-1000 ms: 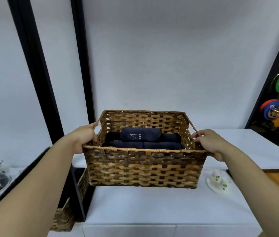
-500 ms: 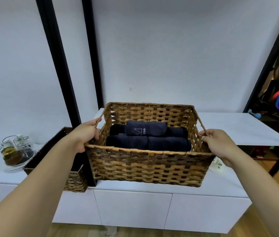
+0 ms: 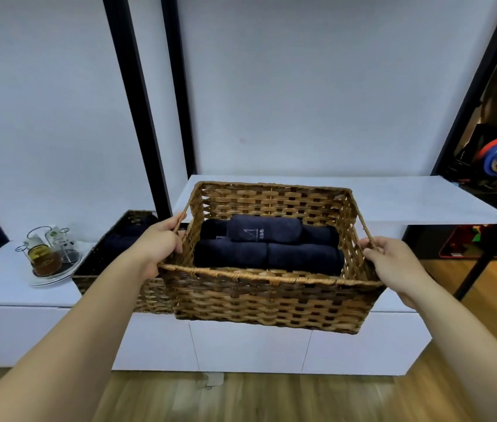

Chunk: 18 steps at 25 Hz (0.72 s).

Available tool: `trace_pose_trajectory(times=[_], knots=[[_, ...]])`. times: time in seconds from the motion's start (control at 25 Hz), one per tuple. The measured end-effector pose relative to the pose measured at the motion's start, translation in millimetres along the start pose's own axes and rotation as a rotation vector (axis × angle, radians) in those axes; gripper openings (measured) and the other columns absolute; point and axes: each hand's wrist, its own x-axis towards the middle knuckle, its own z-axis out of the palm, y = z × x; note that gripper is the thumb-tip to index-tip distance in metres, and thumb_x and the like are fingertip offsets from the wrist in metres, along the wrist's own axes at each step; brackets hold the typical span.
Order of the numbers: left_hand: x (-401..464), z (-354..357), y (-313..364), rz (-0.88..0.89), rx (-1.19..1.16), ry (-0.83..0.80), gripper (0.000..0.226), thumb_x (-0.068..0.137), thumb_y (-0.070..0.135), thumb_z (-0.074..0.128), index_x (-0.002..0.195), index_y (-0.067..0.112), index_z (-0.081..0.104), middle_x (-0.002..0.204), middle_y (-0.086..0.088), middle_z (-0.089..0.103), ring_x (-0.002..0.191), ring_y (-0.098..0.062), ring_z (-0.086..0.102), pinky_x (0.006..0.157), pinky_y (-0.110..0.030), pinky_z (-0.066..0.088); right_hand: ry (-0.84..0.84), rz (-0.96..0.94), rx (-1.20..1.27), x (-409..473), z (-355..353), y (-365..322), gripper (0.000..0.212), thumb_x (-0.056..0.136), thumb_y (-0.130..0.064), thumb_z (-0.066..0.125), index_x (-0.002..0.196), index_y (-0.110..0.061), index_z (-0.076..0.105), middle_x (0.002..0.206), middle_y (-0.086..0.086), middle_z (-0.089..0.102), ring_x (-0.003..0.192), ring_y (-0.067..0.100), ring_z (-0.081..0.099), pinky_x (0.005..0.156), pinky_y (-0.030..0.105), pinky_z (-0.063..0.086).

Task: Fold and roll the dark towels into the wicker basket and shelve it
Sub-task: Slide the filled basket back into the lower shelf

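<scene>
- Left hand and right hand each grip a side handle of the brown woven wicker basket, held above the white cabinet.
- Rolled dark navy towels lie inside (top one loose): keep it level while shelving.

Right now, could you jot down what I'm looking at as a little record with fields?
carried item: wicker basket, held in the air in front of the white cabinet
contents: rolled dark towels, one lying on top of the others
left hand: grips the basket's left handle
right hand: grips the right handle
beside it: second wicker basket on the cabinet top, glass carafes on a plate further left
floor: wood
</scene>
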Motion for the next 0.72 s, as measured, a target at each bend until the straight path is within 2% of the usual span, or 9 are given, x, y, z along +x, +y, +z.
trace_pose_trajectory(times=[0.24,0.4,0.52,0.6,0.72], knots=[[-31,-2,-52,-0.037,-0.056,-0.025,0.093,0.079,-0.024,0.031,0.145,0.039,0.050,0.129,0.003,0.064,0.123,-0.028,0.059,0.096,-0.051,0.054,-0.030,0.076,0.019,-38,24,32,0.025,0.105,-0.010,0.044,0.116,-0.016,0.066,0.100,0.008,0.073,0.097,0.032,0.069,0.089,0.045,0.054],[-36,1,-86,-0.059,-0.062,-0.005,0.089,0.082,-0.025,0.033,0.148,0.032,0.048,0.124,0.005,0.061,0.116,-0.015,0.055,0.088,-0.035,0.053,0.002,0.105,0.029,-49,35,54,0.025,0.105,-0.010,0.044,0.118,-0.015,0.065,0.102,0.006,0.071,0.095,0.027,0.068,0.089,0.042,0.054],[-27,5,-104,-0.079,-0.051,0.003,0.085,0.084,-0.024,0.037,0.148,0.032,0.047,0.126,0.003,0.063,0.116,-0.016,0.058,0.096,-0.038,0.052,0.016,0.116,0.033,-50,42,71,0.025,0.105,-0.011,0.045,0.120,-0.016,0.065,0.106,0.006,0.071,0.099,0.034,0.067,0.092,0.048,0.053],[-17,8,-117,-0.097,-0.023,-0.011,0.081,0.089,-0.022,0.038,0.150,0.030,0.044,0.120,0.005,0.064,0.114,-0.013,0.059,0.094,-0.037,0.052,0.014,0.128,0.039,-44,47,83,0.026,0.105,-0.012,0.045,0.122,-0.016,0.064,0.105,0.004,0.071,0.102,0.036,0.067,0.094,0.051,0.052],[5,16,-136,-0.150,-0.002,-0.018,0.075,0.093,-0.019,0.039,0.151,0.029,0.043,0.117,0.007,0.064,0.114,-0.013,0.059,0.107,-0.043,0.046,0.007,0.156,0.035,-30,57,102,0.025,0.106,-0.012,0.045,0.120,-0.017,0.064,0.106,0.004,0.071,0.098,0.032,0.066,0.090,0.043,0.053]])
